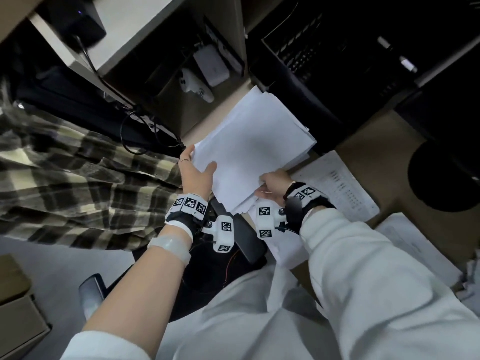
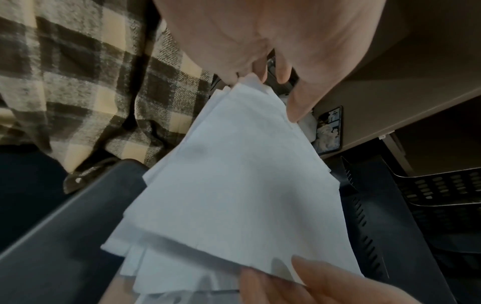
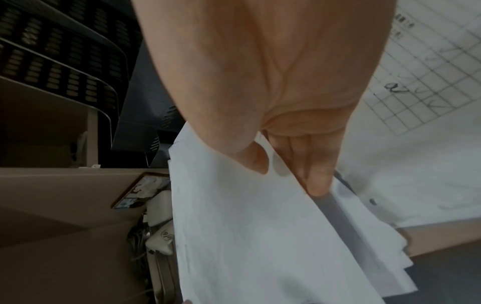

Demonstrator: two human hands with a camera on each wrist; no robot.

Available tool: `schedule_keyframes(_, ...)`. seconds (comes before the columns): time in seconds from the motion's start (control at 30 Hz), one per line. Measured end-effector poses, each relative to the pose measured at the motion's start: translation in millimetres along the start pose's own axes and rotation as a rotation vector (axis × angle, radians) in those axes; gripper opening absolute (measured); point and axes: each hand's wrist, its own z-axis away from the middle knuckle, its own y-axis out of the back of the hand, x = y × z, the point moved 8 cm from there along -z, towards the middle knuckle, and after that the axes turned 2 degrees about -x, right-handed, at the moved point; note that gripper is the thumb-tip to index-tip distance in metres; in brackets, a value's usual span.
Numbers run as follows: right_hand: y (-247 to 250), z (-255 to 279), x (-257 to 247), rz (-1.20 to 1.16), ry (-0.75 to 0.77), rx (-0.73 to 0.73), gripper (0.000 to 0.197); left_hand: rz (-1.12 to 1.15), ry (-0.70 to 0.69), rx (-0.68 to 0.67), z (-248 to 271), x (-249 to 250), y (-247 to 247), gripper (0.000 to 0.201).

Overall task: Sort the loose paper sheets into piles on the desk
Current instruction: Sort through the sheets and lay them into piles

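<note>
A thick, uneven stack of blank white sheets [image 1: 249,149] is held up over the desk edge between both hands. My left hand [image 1: 196,168] grips its left edge, thumb on top and fingers underneath; in the left wrist view the stack [image 2: 234,185] spreads away from the left hand [image 2: 260,61]. My right hand [image 1: 272,183] pinches the stack's near right corner. The right wrist view shows the right hand [image 3: 286,160] with thumb above and fingers below the sheets [image 3: 247,226]. A printed table sheet [image 1: 337,185] lies on the desk beside the right hand, and appears as a gridded sheet [image 3: 426,72] too.
More paper piles [image 1: 410,245] lie at the right on the brown desk [image 1: 384,141]. Black mesh trays [image 1: 311,58] stand behind the stack. A checked garment [image 1: 78,178] hangs at the left. A white controller [image 1: 194,85] and charger sit in a cubby. A black chair armrest [image 1: 244,240] is below the hands.
</note>
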Motion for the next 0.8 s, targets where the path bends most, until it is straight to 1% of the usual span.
schedule_keyframes(0.07,-0.4,3.0,0.1,-0.007,0.011,-0.016,0.013,0.002,0.0,0.036,5.9,-3.8,5.5,0.071)
schedule_keyframes(0.13,7.8,7.9,4.3,-0.015,0.042,-0.009,0.02,-0.021,0.01,0.047,14.9,-6.0,5.9,0.066)
schedule_keyframes(0.2,21.6,21.2,9.1,-0.022,0.066,0.02,0.031,-0.032,0.006,0.027,25.2,-7.4,-2.6,0.056)
schedule_keyframes(0.27,39.8,38.9,16.5,-0.048,0.067,0.067,0.035,-0.032,-0.016,-0.008,38.7,-5.3,-21.0,0.042)
schedule_keyframes(0.33,59.5,55.2,24.2,-0.116,0.111,0.061,0.032,0.012,-0.014,-0.118,55.2,-0.3,-53.2,0.027)
schedule_keyframes(0.4,83.2,78.1,39.0,-0.283,0.114,0.048,0.02,0.007,0.002,-0.286,80.2,4.8,-97.8,0.019)
schedule_keyframes(0.47,114.2,98.9,57.2,-0.363,0.125,0.097,0.013,-0.033,0.014,-0.428,107.7,6.2,-141.1,0.017)
schedule_keyframes(0.53,161.1,120.8,87.1,-0.435,0.173,0.179,0.013,-0.086,0.013,-0.558,146.0,4.5,-189.7,0.015)
schedule_keyframes(0.63,222.0,151.5,141.2,-0.493,0.203,0.284,0.016,-0.177,-0.009,-0.69,205.2,-0.6,-245.6,0.016)
schedule_keyframes(0.7,257.4,173.8,182.1,-0.515,0.209,0.328,0.018,-0.198,-0.022,-0.729,246.7,-8.5,-273.4,0.015)
schedule_keyframes(0.8,305.4,206.4,250.8,-0.578,0.158,0.378,0.02,-0.246,-0.014,-0.797,315.0,-30.0,-313.2,0.014)
